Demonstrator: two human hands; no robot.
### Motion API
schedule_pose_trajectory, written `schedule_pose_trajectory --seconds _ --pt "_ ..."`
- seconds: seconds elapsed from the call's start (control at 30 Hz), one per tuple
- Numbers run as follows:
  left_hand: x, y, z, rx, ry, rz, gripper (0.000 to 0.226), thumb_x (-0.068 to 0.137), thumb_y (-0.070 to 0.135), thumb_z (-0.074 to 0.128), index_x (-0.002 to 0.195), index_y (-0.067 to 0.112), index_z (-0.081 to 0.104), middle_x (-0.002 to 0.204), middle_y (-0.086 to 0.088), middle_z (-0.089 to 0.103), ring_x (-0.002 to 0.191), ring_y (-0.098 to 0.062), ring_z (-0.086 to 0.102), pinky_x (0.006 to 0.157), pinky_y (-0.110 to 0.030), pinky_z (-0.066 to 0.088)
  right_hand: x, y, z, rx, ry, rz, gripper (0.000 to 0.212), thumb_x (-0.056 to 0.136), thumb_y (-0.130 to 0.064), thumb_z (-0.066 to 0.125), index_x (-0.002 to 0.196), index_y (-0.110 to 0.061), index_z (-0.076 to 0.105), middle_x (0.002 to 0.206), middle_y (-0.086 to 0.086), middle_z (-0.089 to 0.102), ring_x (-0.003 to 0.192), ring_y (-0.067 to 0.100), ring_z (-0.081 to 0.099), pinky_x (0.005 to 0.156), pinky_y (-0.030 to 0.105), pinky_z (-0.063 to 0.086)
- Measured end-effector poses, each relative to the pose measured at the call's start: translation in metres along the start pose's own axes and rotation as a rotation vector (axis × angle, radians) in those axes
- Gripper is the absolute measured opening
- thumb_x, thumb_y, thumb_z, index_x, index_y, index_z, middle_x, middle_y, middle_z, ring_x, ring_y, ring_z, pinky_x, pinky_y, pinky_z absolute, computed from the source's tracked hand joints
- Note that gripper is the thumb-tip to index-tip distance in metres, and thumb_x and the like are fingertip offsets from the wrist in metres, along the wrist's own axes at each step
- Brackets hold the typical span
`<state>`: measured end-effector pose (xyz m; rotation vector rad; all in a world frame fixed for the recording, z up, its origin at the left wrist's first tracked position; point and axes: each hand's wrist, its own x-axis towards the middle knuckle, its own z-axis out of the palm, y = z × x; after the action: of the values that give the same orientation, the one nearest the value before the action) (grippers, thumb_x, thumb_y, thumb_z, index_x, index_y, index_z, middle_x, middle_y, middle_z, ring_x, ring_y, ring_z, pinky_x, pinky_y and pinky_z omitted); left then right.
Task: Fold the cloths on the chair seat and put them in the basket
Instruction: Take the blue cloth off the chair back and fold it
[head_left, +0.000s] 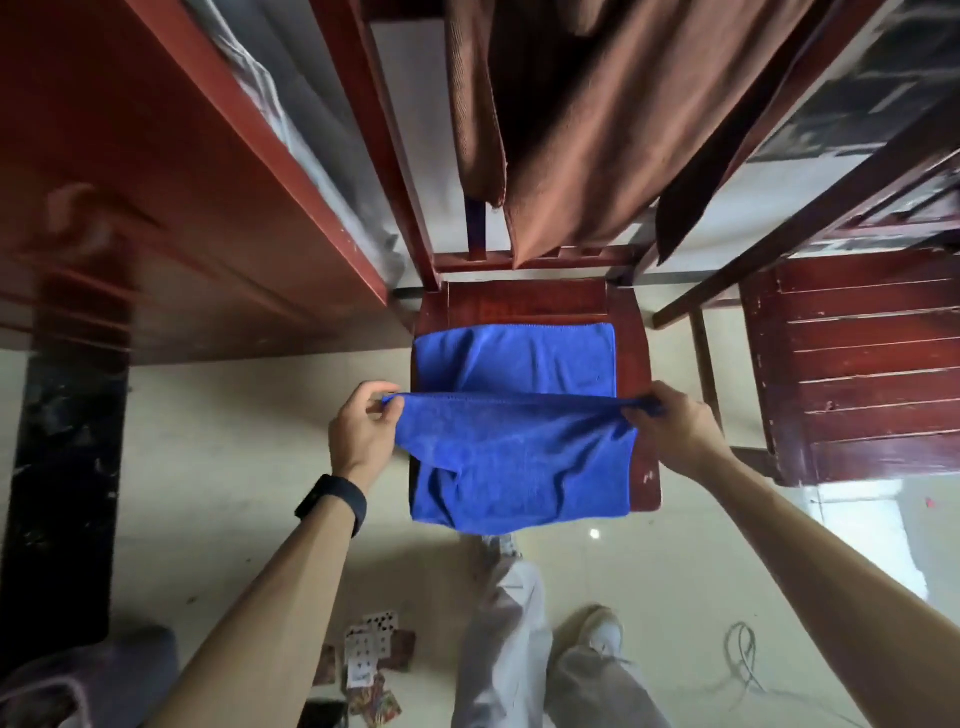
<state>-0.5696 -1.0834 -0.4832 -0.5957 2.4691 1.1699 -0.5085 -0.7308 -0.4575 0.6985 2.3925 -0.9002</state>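
Blue cloth (519, 457) pinched at both top corners: left hand (363, 426) on the left one, right hand (670, 426) on the right, edge pulled taut. It hangs over the chair seat (636, 364) front. More blue fabric lies flat on the seat behind; can't tell if it's the same piece. Brown cloth (571, 130) drapes the chair back.

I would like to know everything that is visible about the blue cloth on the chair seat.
The blue cloth is bright blue, fluffy like microfibre, with a stitched hem. Its far part lies flat on the red-brown chair seat. Nearer, one edge is stretched taut between the hands: the left hand pinches the left corner, the right hand grips the right corner. Below that edge the cloth sags in wrinkles over the seat's front. One cloth or two, I cannot tell.
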Motion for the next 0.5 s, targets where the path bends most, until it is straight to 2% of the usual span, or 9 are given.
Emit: schedule_pose_trajectory --seconds 0.13,0.23,0.3,0.4,0.5 --pt "0.052 -0.007 0.025 0.128 0.004 0.113 0.017 0.091 0.019 0.065 0.108 0.025 0.068 0.089 0.005 0.068 0.085 -0.018 0.064 0.078 -0.026 0.045 0.052 0.003 0.021 0.006 0.08 -0.05 0.017 0.098 -0.024 0.059 0.113 -0.017 0.064 0.097 0.004 0.07 0.088 0.029 0.066 0.077 0.034 0.05" --pt "0.084 -0.012 0.038 0.197 -0.022 0.194 0.02 0.091 0.014 0.063 0.105 0.028 0.068 0.096 0.002 0.07 0.09 -0.023 0.065 0.08 -0.035 0.052 0.083 0.005 0.031 -0.005 0.099 -0.033 0.018 0.099 -0.026 0.058 0.114 -0.018 0.062 0.097 0.005 0.072 0.083 0.029 0.067 0.072 0.032 0.048" --pt "0.099 -0.014 0.044 0.264 -0.034 0.236 0.019 0.091 0.015 0.062 0.101 0.029 0.069 0.099 0.002 0.072 0.092 -0.025 0.066 0.081 -0.036 0.053 0.099 0.008 0.035 -0.043 0.09 -0.03 0.018 0.099 -0.025 0.056 0.114 -0.018 0.063 0.094 0.008 0.072 0.078 0.028 0.067 0.066 0.031 0.047" --pt "0.115 -0.014 0.049 0.392 -0.003 0.254 0.016 0.093 0.021 0.057 0.101 0.028 0.069 0.103 -0.004 0.07 0.095 -0.032 0.064 0.079 -0.038 0.051 0.117 0.014 0.038 -0.065 0.113 -0.021 0.019 0.098 -0.026 0.058 0.112 -0.017 0.067 0.091 0.009 0.073 0.074 0.028 0.067 0.066 0.03 0.047" --pt "0.122 -0.012 0.052 0.425 0.044 0.273 0.014 0.096 0.018 0.051 0.102 0.021 0.063 0.107 -0.008 0.067 0.096 -0.037 0.06 0.075 -0.04 0.048 0.13 0.019 0.038 -0.112 0.163 -0.043 0.018 0.096 -0.033 0.06 0.106 -0.02 0.069 0.091 0.006 0.073 0.082 0.029 0.065 0.071 0.035 0.053"
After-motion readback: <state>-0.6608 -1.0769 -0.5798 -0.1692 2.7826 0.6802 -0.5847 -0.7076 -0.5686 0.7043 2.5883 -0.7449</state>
